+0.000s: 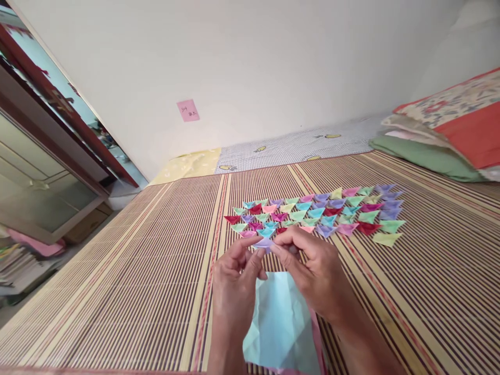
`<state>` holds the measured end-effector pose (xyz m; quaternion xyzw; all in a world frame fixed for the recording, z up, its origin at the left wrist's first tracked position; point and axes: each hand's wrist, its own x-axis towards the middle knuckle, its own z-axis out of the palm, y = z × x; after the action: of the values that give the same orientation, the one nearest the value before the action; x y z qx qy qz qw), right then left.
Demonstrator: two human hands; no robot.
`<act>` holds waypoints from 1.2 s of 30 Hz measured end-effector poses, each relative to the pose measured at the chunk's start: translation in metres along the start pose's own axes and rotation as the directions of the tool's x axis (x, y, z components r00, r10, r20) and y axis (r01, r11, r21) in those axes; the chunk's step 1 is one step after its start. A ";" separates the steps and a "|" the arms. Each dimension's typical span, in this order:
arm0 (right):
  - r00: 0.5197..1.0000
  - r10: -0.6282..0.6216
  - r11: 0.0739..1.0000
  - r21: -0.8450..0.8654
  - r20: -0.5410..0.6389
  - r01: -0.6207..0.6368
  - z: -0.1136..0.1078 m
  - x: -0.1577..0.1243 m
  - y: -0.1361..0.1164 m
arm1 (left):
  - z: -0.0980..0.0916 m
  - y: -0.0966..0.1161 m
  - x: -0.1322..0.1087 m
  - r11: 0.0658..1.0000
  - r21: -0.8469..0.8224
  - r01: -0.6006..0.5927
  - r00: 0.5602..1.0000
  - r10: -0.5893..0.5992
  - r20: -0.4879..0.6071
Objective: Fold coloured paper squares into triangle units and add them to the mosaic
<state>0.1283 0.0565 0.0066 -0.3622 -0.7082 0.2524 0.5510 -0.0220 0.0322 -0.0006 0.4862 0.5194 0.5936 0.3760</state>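
Between my two hands is a small purple folded paper boat point(265, 244). The thumb and forefinger of my left hand point(238, 271) pinch its left end. My right hand point(312, 265) pinches the right end the same way. Just beyond my fingers, several rows of small folded paper boats point(300, 207) in many colours lie on the striped mat. Below my hands rests a creased light blue sheet of paper point(283, 317), with pink paper showing at its edge underneath.
The striped bamboo mat point(128, 276) spreads to both sides. Folded bedding and a red floral pillow point(469, 114) are piled at the far right. Behind runs a white wall with a pink note point(188, 110). A stack of books point(21, 265) and a doorway are at the left.
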 end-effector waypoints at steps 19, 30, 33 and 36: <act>0.988 -0.105 0.991 0.073 -0.117 0.114 0.010 0.000 0.002 | 0.005 0.001 0.001 0.928 -0.370 -0.036 0.997 0.010 -0.070; 0.992 -0.023 0.992 0.121 -0.120 0.038 0.013 0.000 0.004 | 0.005 0.000 -0.002 0.964 -0.254 -0.078 0.994 0.054 -0.099; 0.993 0.006 0.989 0.150 -0.115 0.012 0.013 0.000 0.003 | 0.008 0.002 -0.002 0.965 -0.248 -0.083 0.994 0.060 -0.096; 0.993 0.033 0.983 0.185 -0.109 -0.012 0.015 0.000 0.003 | 0.010 0.002 -0.002 0.968 -0.234 -0.091 0.993 0.069 -0.100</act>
<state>0.1145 0.0587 0.0006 -0.3312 -0.6457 0.3023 0.6181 -0.0119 0.0322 0.0009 0.4306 0.4409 0.6879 0.3833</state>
